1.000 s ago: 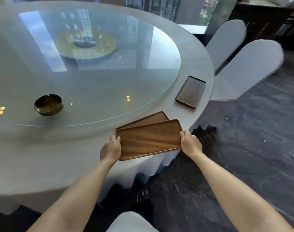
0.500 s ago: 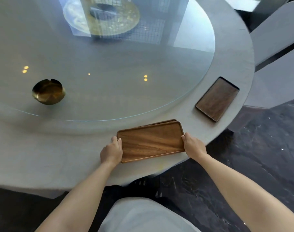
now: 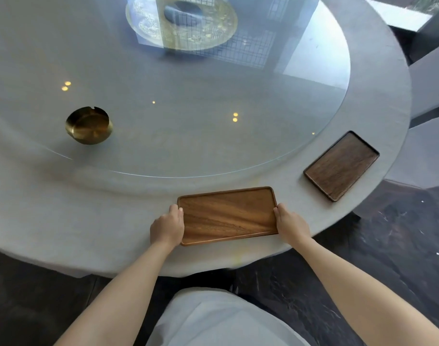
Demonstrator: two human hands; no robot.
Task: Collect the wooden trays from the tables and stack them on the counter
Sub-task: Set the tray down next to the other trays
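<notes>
Two hands grip one light-brown wooden tray [image 3: 228, 215] at its short ends, near the table's [image 3: 63, 221] edge at roughly 6 o'clock on the round top. Left hand [image 3: 166, 227]: fingers curled down over the tray's left end, thumb [image 3: 177, 211] lying along the rim, knuckles upward, wrist straight, forearm running back toward 7 o'clock. Right hand [image 3: 291, 224]: the same posture mirrored on the right end, fingers wrapped under and out of sight, forearm running back toward 5 o'clock. Both hands are closed around the tray's edges; neither is flat or spread. The tray lies level and parallel to the near edge. Whether a second tray sits beneath it cannot be told from this view.

A darker wooden tray [image 3: 341, 166] lies on the cloth at about 3 o'clock from the held one, well apart, turned at an angle, with no hand on it. It sits just outside the rim of the round glass turntable [image 3: 213, 96] covering the table's centre. A brass ashtray [image 3: 89, 126] stands on the glass at about 10 o'clock from the hands. White-covered chairs [image 3: 428, 78] stand beyond the table at 2 o'clock.
</notes>
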